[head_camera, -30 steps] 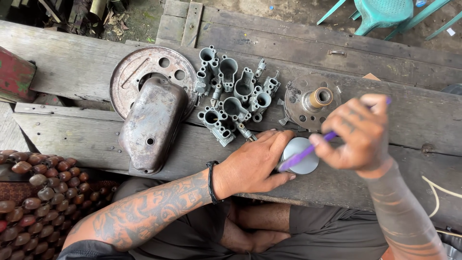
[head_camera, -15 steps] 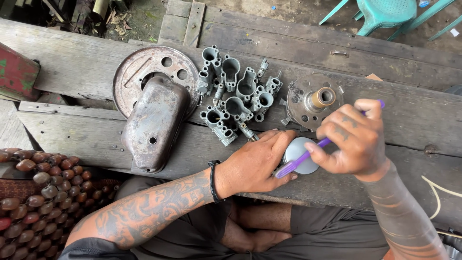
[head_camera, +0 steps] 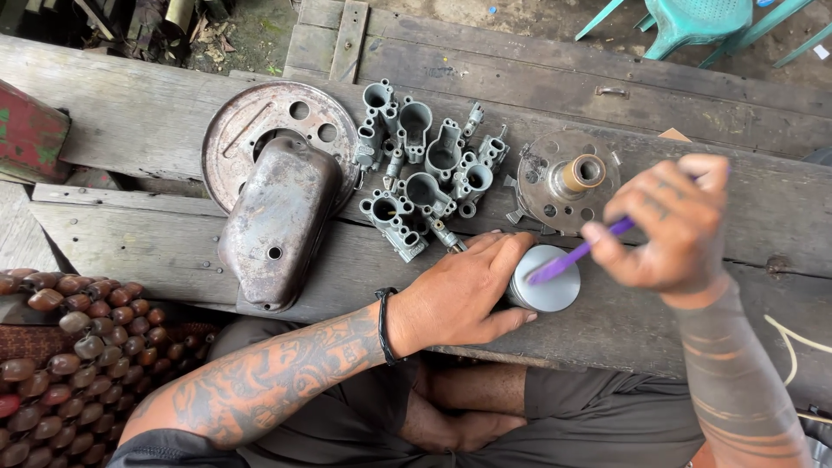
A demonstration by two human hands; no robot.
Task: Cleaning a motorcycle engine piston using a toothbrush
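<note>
While the round silver metal piston [head_camera: 548, 295] sits on the grey wooden bench [head_camera: 156, 121] at the lower centre of the frame, the left hand [head_camera: 464, 290] wraps around its left side, fingers curled against it to steady it. The right hand [head_camera: 672, 230] is closed around a purple-handled brush [head_camera: 576, 254], whose tip rests on the flat top of the piston; that hand is slightly blurred. The piston's top looks clean and bright already, though I cannot tell how much of its sides is done, since the fingers hide them.

Just above the hands, right of centre, lies a round rusty hub plate with a brass-coloured centre tube [head_camera: 568, 180]. Left of that, at upper centre, a cluster of grey cast metal carburettor bodies [head_camera: 425, 173] lies untouched. Further left, a dented brown metal cover [head_camera: 277, 217] leans over a round rusted backing plate with holes [head_camera: 260, 130]. A heap of brown beads [head_camera: 61, 364] fills the lower left corner.
</note>
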